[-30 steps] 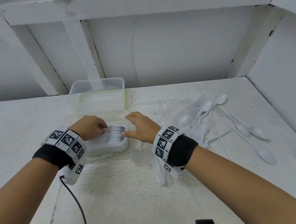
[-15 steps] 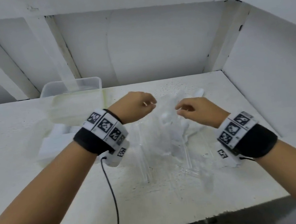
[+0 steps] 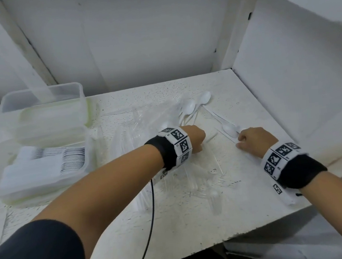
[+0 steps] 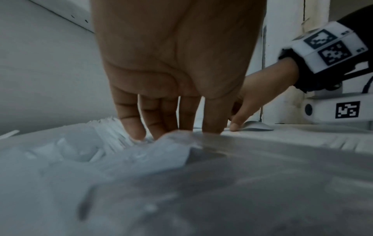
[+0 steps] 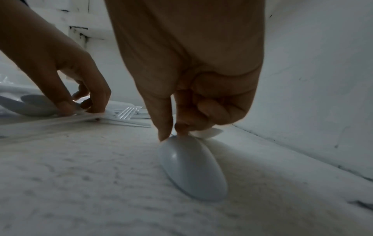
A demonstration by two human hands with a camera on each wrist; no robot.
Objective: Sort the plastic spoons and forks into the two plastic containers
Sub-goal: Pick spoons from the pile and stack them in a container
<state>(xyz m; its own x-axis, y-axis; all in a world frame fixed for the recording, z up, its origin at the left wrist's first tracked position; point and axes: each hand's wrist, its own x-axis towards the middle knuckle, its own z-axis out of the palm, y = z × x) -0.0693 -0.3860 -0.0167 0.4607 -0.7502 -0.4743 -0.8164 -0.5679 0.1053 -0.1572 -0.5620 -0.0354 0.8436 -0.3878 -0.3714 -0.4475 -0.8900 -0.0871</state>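
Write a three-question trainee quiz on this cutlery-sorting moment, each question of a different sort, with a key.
1. True or false: the right hand pinches a white spoon that lies bowl-down on the table.
2. Multiple choice: the near container holds A) a neat row of stacked cutlery, B) nothing, C) crumpled paper.
3. Fill in: the left hand reaches down among the loose cutlery and clear ____ wrapping.

Key: 1 true; 2 A; 3 plastic.
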